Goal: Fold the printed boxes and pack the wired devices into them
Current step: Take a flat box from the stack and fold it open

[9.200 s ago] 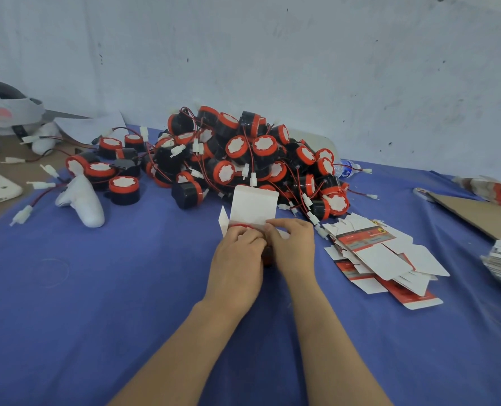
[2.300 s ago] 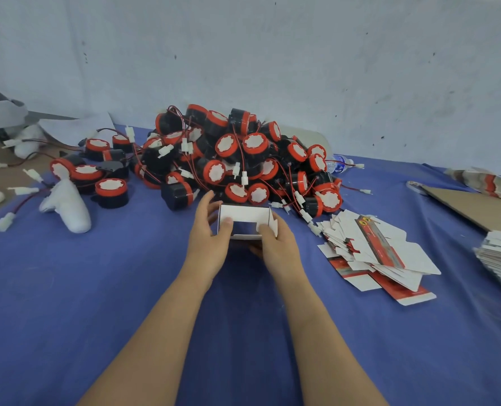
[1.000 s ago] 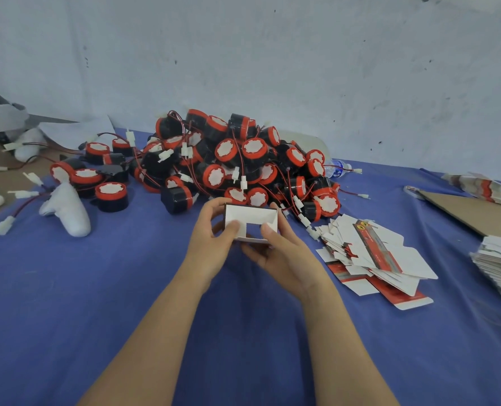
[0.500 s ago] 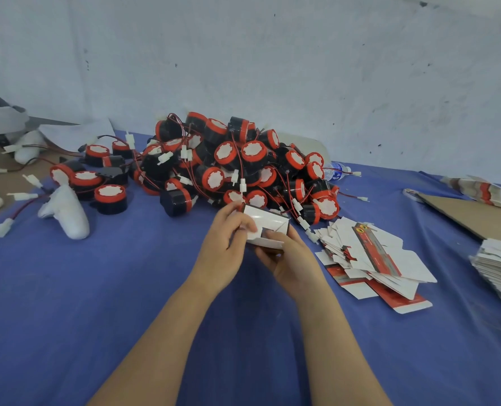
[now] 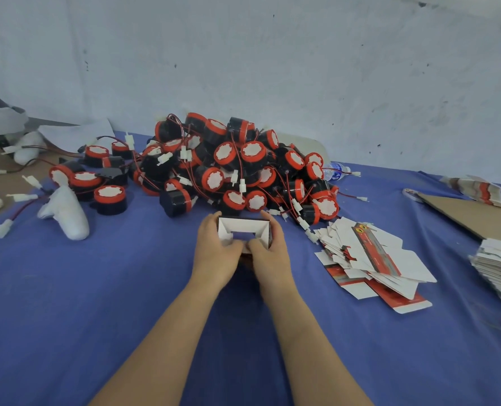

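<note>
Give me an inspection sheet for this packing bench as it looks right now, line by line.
Surface: blue cloth covers the table.
Job's things: half-folded box in both hands; wired devices heaped behind it; flat box blanks fanned to its right.
Clutter: white handle-shaped object, plastic bottle, cardboard sheet.
Grippers: left hand and right hand both grip the box.
Cables: white connectors on loose red leads, tangled through the heap.
Surroundings: scuffed white wall.

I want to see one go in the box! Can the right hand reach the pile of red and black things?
Probably yes. The pile lies just beyond the box, nothing between. But the right hand and left hand both grip the box, so it must let go first.
</note>
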A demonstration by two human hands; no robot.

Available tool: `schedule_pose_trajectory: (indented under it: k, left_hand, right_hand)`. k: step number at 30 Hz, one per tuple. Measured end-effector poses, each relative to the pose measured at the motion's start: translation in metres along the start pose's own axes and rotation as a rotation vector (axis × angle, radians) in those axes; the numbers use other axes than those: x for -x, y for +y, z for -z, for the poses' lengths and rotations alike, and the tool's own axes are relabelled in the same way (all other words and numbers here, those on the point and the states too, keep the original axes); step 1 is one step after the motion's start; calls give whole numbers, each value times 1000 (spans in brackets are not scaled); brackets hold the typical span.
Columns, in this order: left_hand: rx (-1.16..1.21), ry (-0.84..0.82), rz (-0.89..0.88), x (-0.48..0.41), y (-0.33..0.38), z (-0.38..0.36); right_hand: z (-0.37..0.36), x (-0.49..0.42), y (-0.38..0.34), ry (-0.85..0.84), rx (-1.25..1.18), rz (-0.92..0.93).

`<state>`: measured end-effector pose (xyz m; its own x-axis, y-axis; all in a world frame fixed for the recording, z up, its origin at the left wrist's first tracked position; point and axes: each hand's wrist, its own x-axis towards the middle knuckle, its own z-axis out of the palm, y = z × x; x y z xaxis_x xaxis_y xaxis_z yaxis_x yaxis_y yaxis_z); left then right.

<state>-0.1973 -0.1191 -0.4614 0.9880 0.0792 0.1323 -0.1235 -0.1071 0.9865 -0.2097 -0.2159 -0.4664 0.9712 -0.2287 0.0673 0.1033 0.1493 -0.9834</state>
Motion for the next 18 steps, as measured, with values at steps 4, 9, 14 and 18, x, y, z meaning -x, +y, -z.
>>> schedule_pose_trajectory:
  k: [4,9,14,18]
  left_hand:
    - [68,9,-23,-1,-1,2]
    - [272,46,36,-5,1,5]
    - [205,60,-137,1,4,1]
    - [193,40,-208,5,7,-4]
  right_hand:
    - [3,-1,-5,-92,-208,22]
    - [5,1,-9,-127,-71,78]
    - [-3,2,-8,90,-107,-1]
    - [-3,0,-10,90,-359,-107]
